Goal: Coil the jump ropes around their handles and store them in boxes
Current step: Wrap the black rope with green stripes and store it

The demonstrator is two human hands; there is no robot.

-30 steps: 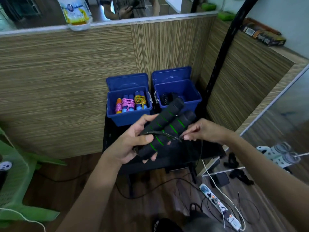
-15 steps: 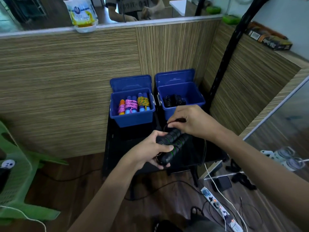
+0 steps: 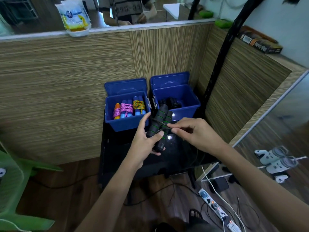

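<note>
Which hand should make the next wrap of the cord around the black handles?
The right hand. It pinches the thin cord beside the handles, free to circle them, while the left hand grips the pair.

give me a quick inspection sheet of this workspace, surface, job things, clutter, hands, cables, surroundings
surface: black table, glossy, holding both boxes.
job's things: black handles with green rings, held together, thin black rope crossing them; left blue box holds coiled pink and yellow-orange ropes; right blue box holds dark coiled ropes; both lids open.
clutter: nothing seen on the table besides the boxes.
hands: left hand grips the handles; right hand pinches the rope.
cables: power strip and white cable on the floor, dark cords under the table.
surroundings: wood-grain partition, green plastic chair, black pole.
</note>
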